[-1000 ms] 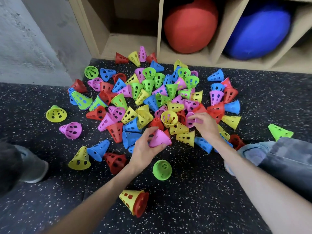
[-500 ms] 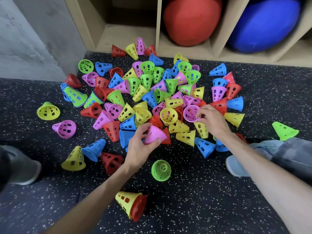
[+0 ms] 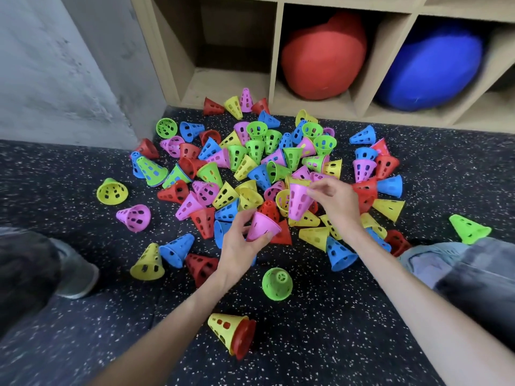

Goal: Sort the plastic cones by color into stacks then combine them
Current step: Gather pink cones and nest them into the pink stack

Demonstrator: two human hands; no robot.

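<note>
A heap of several perforated plastic cones (image 3: pixel 259 168) in red, yellow, green, blue and pink lies on the dark speckled floor. My left hand (image 3: pixel 237 246) grips a pink cone (image 3: pixel 262 227) by its narrow end, wide mouth tilted up and right. Just above and to the right, my right hand (image 3: pixel 337 201) pinches the rim of a second pink cone (image 3: pixel 298 201), held with its narrow end pointing down above the heap. The two pink cones are apart.
A green cone (image 3: pixel 277 284) and a yellow cone nested with a red one (image 3: pixel 232 334) lie near me. Loose cones are scattered left (image 3: pixel 111 190) and right (image 3: pixel 469 228). A wooden shelf (image 3: pixel 278 79) holds a red ball (image 3: pixel 323 54) and blue ball (image 3: pixel 429 65). My shoes (image 3: pixel 72 271) flank the heap.
My right hand has lifted a pink cone out of the heap and turned it narrow end down, bringing it toward the pink cone in my left hand.
</note>
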